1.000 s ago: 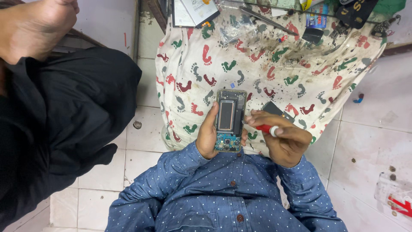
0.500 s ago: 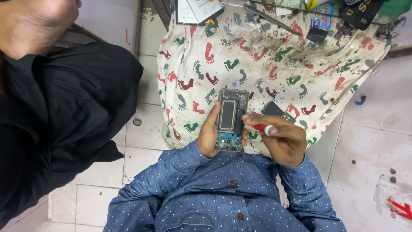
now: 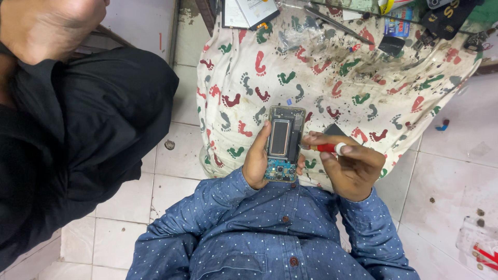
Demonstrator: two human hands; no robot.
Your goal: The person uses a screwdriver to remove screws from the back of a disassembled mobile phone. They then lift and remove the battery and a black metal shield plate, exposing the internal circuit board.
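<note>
My left hand (image 3: 258, 165) is wrapped around an opened phone (image 3: 284, 143), fingers curled along its edges, holding it upright over the lower edge of a white cloth with coloured footprints (image 3: 332, 78) spread on the tiled floor (image 3: 155, 181). The phone's back is off, showing the battery and circuit board. My right hand (image 3: 354, 167) pinches a small red-handled screwdriver (image 3: 327, 148), fingertips pressed tight, its tip against the phone's right edge. A person in black clothing (image 3: 78, 135) sits nearby.
</note>
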